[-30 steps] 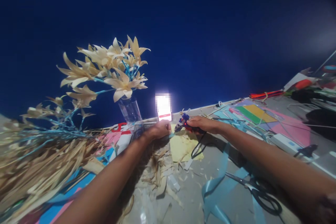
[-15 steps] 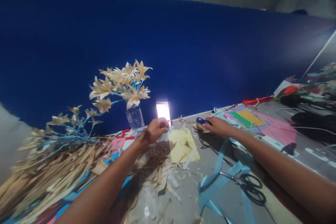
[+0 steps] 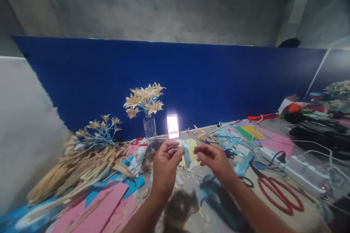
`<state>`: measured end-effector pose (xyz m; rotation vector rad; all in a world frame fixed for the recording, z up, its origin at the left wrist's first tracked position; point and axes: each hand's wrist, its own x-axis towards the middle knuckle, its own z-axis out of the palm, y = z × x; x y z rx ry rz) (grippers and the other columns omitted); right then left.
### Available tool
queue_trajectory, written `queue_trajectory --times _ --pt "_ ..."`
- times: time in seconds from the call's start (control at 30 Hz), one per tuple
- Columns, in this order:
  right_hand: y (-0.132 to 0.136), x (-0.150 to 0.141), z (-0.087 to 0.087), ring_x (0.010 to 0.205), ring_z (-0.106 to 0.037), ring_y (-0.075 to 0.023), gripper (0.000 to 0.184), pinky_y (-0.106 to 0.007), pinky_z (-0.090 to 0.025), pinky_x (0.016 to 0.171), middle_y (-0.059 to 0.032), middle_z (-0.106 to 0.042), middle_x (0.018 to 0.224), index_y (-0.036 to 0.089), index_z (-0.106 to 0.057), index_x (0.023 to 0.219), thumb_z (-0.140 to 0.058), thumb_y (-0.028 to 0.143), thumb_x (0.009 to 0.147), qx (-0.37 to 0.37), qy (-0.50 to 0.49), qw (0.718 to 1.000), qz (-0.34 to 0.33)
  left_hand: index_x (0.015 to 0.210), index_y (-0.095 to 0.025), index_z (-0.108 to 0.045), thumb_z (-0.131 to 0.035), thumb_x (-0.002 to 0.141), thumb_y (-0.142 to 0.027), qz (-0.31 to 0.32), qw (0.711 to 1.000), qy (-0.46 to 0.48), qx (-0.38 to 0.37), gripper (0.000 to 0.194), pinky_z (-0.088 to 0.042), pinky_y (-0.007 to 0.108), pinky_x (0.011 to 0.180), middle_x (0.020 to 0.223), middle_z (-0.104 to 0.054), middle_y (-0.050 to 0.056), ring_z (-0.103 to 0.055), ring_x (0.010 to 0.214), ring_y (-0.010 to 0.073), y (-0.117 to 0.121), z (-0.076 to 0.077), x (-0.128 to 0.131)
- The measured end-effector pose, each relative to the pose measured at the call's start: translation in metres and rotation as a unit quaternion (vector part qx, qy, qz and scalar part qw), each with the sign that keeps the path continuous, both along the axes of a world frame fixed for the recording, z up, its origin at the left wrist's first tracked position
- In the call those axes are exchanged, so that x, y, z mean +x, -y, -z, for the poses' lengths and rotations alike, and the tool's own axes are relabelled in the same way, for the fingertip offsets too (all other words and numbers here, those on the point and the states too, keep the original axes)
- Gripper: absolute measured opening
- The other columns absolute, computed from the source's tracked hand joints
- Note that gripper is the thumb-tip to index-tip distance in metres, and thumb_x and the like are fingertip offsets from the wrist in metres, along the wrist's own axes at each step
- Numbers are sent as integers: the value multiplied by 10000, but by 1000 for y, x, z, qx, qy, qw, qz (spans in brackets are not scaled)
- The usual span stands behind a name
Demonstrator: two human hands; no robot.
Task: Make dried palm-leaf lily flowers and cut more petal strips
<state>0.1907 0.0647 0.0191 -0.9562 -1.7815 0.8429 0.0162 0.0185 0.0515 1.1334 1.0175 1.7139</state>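
Blue panelling [image 3: 218, 80] rises beyond the left hand [image 3: 164, 165], pinched on a light-blue strip [image 3: 187, 157], likely to keep its length free; the right hand [image 3: 217, 162] hovers beside, fingers parted; beyond the grip, a phone [image 3: 173, 127] stands upright, probably for viewing

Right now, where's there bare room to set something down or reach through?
Probably the small grey patch between the orange-red strips and pink paper. Reaching through looks easiest in front of the blue panel, right of the phone. Dried leaves crowd the left, the power strip the right.
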Motion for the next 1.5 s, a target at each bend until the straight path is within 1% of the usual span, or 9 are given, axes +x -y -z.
queue_trajectory --times 0.03,0.1,0.23,0.4,0.53,0.67,0.87,1.2,1.5 --pt "16 -13 0 787 -625 -198 349 -286 -506 654 -79 -707 967 181 -694 1080 -576 463 912 -22 -113 993 -23 949 -173 -591 -786 707 -313 -10 1000 10 -3 341 -413 203 581 711 -686 7 -573 623 110 9 3 6" --pt "40 -32 0 665 -559 -150 344 -249 -460 568 -43 -678 832 174 -716 990 -683 479 835 -61 -237 968 -62 973 -176 -584 -790 713 -321 -34 999 18 -9 363 -446 220 625 755 -709 27 -623 693 139 26 10 14" --pt "61 -46 3 529 -449 -90 315 -212 -375 478 8 -606 667 152 -726 866 -810 414 713 -136 -330 933 -50 954 -176 -600 -793 708 -330 -87 996 10 -28 348 -464 234 650 804 -712 39 -649 739 160 48 21 19" --pt "64 -46 7 492 -449 -74 287 -199 -366 444 19 -603 649 145 -707 776 -851 355 645 -186 -350 918 -6 904 -179 -615 -782 710 -333 -109 993 26 -39 299 -436 212 589 807 -684 28 -613 699 136 55 30 25" --pt "65 -52 8 456 -402 -53 323 -175 -309 397 44 -570 628 156 -675 753 -867 380 622 -225 -394 891 16 961 -188 -609 -801 702 -330 -125 986 108 -37 352 -398 180 529 780 -617 -17 -531 601 84 59 36 30" --pt "64 -60 11 470 -380 -48 363 -171 -290 402 46 -560 645 150 -677 785 -883 402 623 -247 -427 870 15 991 -191 -607 -820 695 -344 -98 978 169 -69 395 -377 173 503 683 -541 -55 -472 538 67 64 42 31" --pt "64 -68 15 530 -424 -73 340 -187 -298 440 24 -595 702 157 -695 863 -863 380 669 -233 -459 858 1 1064 -178 -649 -796 717 -387 -86 981 142 -101 430 -418 190 553 701 -574 -30 -504 580 89 64 54 29" --pt "67 -70 13 504 -462 -65 309 -185 -369 460 22 -639 725 171 -692 811 -879 313 610 -238 -462 854 15 1099 -187 -651 -769 747 -431 -72 983 130 -108 444 -435 204 564 744 -604 -10 -528 600 104 62 66 30" --pt "69 -71 16 601 -533 -96 305 -202 -405 513 13 -660 788 194 -706 863 -884 301 641 -225 -492 841 -12 1089 -178 -669 -772 743 -458 -70 982 117 -127 457 -438 210 576 798 -631 14 -506 609 101 63 66 30"
